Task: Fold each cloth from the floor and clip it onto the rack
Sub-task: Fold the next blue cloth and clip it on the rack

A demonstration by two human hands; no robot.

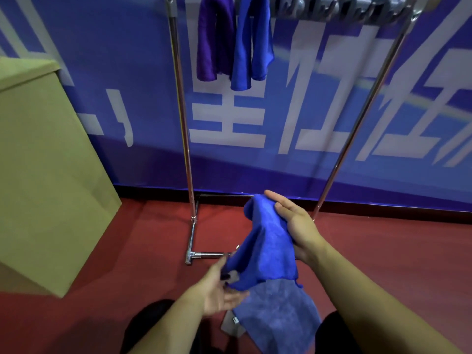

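A staged indoor hall — printed blue banner [332,111] as wall, red floor [383,238], cardboard box [38,162].

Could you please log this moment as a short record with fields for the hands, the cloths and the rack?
right hand: holds the bright blue cloth up, thumb against it
left hand: at that cloth's lower edge, fingers blurred
on floor: paler blue cloth; grey cloth partly under it
rack: purple cloth and blue cloth hang at the top
beside rack: cardboard box
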